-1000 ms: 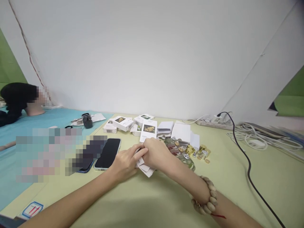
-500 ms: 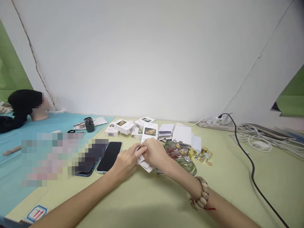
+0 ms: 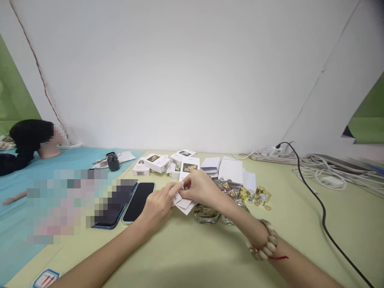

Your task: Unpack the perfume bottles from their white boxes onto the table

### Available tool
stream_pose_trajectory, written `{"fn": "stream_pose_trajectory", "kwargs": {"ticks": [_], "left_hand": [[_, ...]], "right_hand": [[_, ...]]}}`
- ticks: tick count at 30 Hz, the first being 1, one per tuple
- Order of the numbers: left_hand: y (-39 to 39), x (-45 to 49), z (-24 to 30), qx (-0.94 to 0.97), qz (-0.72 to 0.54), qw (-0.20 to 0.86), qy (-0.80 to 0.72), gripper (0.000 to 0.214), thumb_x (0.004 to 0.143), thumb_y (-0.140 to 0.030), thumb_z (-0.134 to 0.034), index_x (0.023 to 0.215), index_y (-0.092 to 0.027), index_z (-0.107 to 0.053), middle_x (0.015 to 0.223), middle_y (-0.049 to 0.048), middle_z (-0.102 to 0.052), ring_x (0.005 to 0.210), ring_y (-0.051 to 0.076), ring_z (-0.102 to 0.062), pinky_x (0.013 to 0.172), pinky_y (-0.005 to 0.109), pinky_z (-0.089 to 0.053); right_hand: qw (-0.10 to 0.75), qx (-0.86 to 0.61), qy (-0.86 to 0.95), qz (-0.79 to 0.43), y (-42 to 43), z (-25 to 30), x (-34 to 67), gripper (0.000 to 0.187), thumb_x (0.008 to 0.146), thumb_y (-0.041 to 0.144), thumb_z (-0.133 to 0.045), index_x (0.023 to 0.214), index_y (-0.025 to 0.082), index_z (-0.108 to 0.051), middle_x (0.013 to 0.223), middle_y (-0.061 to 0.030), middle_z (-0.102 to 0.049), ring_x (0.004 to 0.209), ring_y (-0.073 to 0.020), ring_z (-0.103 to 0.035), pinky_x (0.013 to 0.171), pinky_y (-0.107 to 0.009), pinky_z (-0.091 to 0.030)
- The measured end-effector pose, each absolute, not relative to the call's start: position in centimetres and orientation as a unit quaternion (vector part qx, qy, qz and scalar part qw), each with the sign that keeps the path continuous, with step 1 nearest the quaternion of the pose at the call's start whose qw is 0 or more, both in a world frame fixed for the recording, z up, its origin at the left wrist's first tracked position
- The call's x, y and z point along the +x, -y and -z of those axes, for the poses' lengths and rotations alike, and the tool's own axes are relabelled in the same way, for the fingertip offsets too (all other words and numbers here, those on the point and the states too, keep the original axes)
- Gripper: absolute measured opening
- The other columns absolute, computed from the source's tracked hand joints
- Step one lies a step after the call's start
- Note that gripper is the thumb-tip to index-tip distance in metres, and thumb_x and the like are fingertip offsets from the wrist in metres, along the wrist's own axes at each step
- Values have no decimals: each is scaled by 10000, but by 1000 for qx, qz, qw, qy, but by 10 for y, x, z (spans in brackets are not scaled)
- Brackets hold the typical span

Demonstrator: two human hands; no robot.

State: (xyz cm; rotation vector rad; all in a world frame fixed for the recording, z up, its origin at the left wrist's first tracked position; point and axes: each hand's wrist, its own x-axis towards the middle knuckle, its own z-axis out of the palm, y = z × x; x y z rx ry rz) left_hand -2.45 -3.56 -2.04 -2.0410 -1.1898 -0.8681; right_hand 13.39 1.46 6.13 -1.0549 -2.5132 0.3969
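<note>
A white carton box [image 3: 190,163] with a yellow-flower picture on its front stands tilted before me, its loose flaps [image 3: 186,206] sticking out toward me. My left hand [image 3: 160,203] is closed on the box's left side. From the right, my right hand [image 3: 200,189] pinches at its middle, thumb and fingers together; a small shiny spot shows by those fingertips, too small to name. My hands hide the box's middle. Just right of it, partly under my right forearm, lie several patterned glass bottles [image 3: 207,214] with metal nozzles.
Gold and silver caps [image 3: 259,193] lie right of the bottles. Several flower-picture boxes [image 3: 156,161] and folded white cartons [image 3: 231,169] are behind. Two phones [image 3: 139,203] rest at left. A black cable [image 3: 318,212] crosses the right side, near a power strip [image 3: 274,157].
My right hand has shifted slightly right and its fingers have changed position on the box. More of the front bottles and the flaps shows now. The camera view has moved slightly.
</note>
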Motion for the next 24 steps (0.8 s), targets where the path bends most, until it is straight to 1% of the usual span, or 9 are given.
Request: {"fn": "stream_pose_trajectory", "kwargs": {"ticks": [2, 5, 7, 9, 11, 16, 20, 22, 24], "left_hand": [[35, -26, 20, -769, 325, 303, 459, 583, 789, -114, -461, 1325, -187, -243, 1085, 73, -615, 737, 142, -638, 575, 222, -432], [36, -27, 18, -766, 313, 304, 473, 561, 793, -121, -463, 1315, -182, -268, 1072, 73, -621, 735, 143, -638, 574, 221, -428], [37, -27, 16, -761, 303, 309, 483, 534, 801, -142, -468, 1304, -181, -294, 1072, 73, -624, 742, 147, -638, 580, 225, -425], [38, -27, 14, -756, 288, 318, 495, 515, 803, -161, -477, 1294, -184, -322, 1077, 70, -626, 745, 152, -636, 597, 233, -423], [39, -26, 11, -750, 272, 325, 507, 502, 801, -172, -489, 1282, -185, -349, 1077, 65, -629, 765, 160, -635, 615, 242, -417], [41, -25, 8, -740, 258, 325, 530, 479, 800, -194, -501, 1265, -185, -385, 1074, 64, -623, 827, 185, -619, 643, 267, -415], [40, -23, 8, -766, 250, 298, 512, 537, 757, -67, -449, 1280, -162, -375, 1133, 105, -566, 1045, 233, -529, 847, 324, -406], [40, -21, 8, -785, 236, 275, 502, 562, 732, -26, -426, 1277, -159, -382, 1170, 124, -532, 1099, 250, -487, 894, 356, -392], [39, -20, 10, -796, 222, 248, 505, 565, 712, -18, -429, 1257, -167, -404, 1204, 132, -501, 1120, 267, -466, 899, 377, -395]], "right_hand": [[199, -367, 891, -179, -17, -67, 140, 210, 639, 276, -558, 481, 145, -599, 406, 42, -370, 420, -53, -252, 396, -222, -160], [198, -362, 877, -246, -19, -78, 150, 228, 659, 325, -574, 618, 135, -691, 434, 14, -479, 420, -59, -329, 391, -212, -197], [200, -359, 868, -280, -19, -86, 155, 241, 661, 335, -588, 686, 132, -715, 489, -17, -562, 442, -69, -385, 397, -209, -231], [210, -359, 864, -284, -19, -93, 160, 240, 649, 344, -607, 683, 133, -717, 528, -30, -593, 453, -69, -385, 399, -210, -236], [219, -364, 863, -272, -20, -99, 164, 236, 642, 355, -617, 656, 138, -709, 515, -18, -565, 444, -61, -340, 396, -215, -211], [242, -388, 857, -238, -20, -113, 175, 239, 632, 368, -635, 660, 142, -707, 435, 33, -395, 424, -51, -249, 400, -232, -161], [244, -405, 851, -227, -21, -118, 180, 235, 619, 357, -643, 674, 137, -703, 441, 35, -389, 422, -50, -242, 406, -237, -167], [237, -399, 857, -226, -24, -114, 179, 221, 614, 349, -642, 643, 134, -685, 445, 37, -376, 433, -54, -248, 409, -235, -167], [228, -383, 866, -227, -27, -108, 176, 203, 608, 334, -636, 581, 133, -647, 449, 42, -343, 448, -57, -246, 410, -230, -160]]}}
